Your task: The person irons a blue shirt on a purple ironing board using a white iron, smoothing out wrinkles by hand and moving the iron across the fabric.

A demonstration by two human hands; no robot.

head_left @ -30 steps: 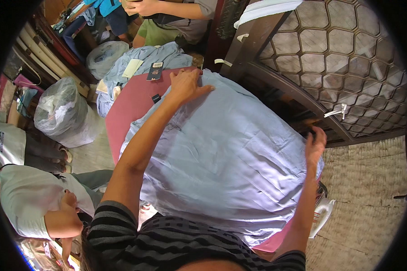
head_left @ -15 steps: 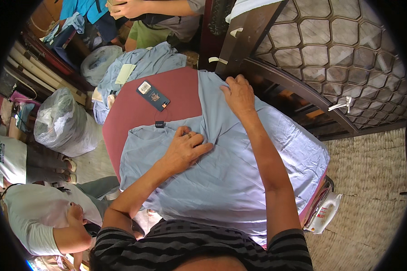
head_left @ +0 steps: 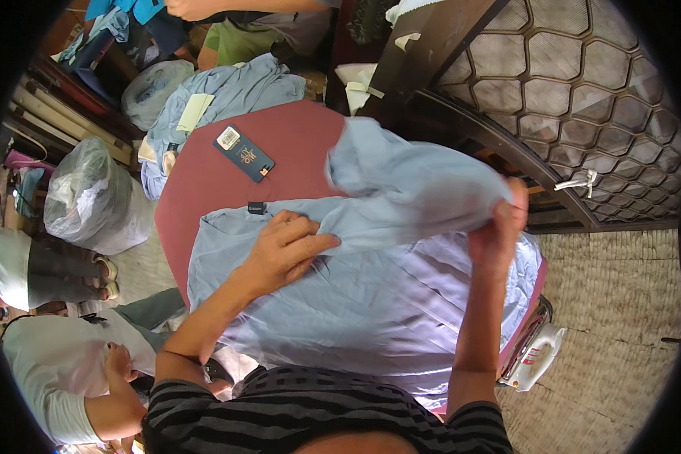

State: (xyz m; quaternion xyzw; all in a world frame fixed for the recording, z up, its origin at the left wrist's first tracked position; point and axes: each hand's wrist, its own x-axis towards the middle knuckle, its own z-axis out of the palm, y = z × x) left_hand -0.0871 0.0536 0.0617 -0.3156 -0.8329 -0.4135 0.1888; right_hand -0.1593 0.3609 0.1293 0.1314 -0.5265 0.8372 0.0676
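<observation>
A light blue shirt (head_left: 303, 303) is spread over the maroon padded board (head_left: 197, 174) in front of me. My left hand (head_left: 284, 253) lies on it below the collar, fingers curled and pinching the cloth. Over the right part of the board, my right hand (head_left: 499, 227) grips an edge of the shirt and holds it lifted and stretched; hand and cloth are partly blurred. A dark blue hang tag (head_left: 244, 153) rests on the bare board, joined by a thin string to the black neck label (head_left: 256, 208).
A white iron (head_left: 537, 359) stands at the board's right end. Behind the board lie more blue garments (head_left: 238, 94) with a pale card (head_left: 195, 111). Clear plastic bags (head_left: 91, 197) sit at left, near a person in white (head_left: 76, 356). A dark metal grille door (head_left: 552, 98) borders the right.
My right hand has moved from the shirt's far edge toward me and to the right, lifting and folding over that part of the cloth. My left hand has shifted slightly left.
</observation>
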